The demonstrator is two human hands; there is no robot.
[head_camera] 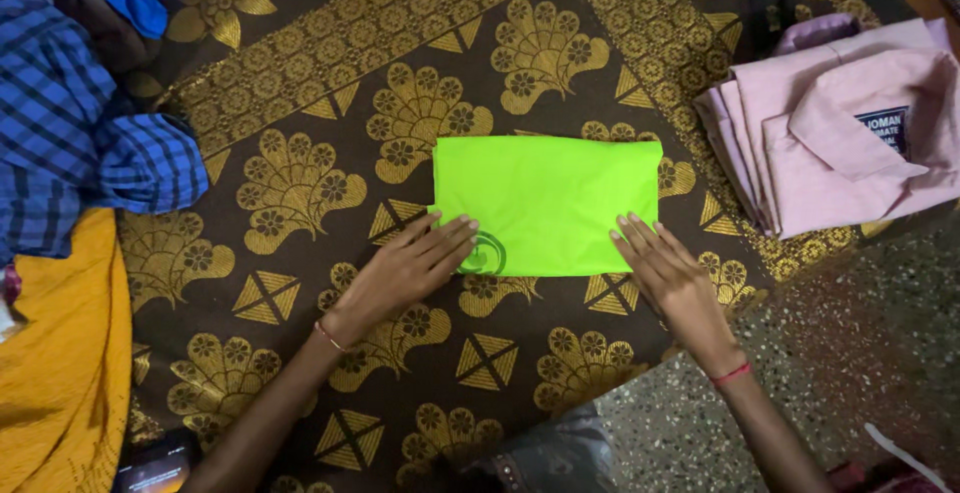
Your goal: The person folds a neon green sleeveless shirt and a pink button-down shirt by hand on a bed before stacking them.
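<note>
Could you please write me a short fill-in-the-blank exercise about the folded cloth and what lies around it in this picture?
1. Both hands rest on the near edge of a folded cloth whose colour is bright ____.
2. The stack of folded shirts to the right of it is pale ____.
3. The left hand and the right hand each have a thin red band around the ____.
4. The cloth lies on a brown mat with ____ flower patterns.

Missing words: green; pink; wrist; gold
</note>
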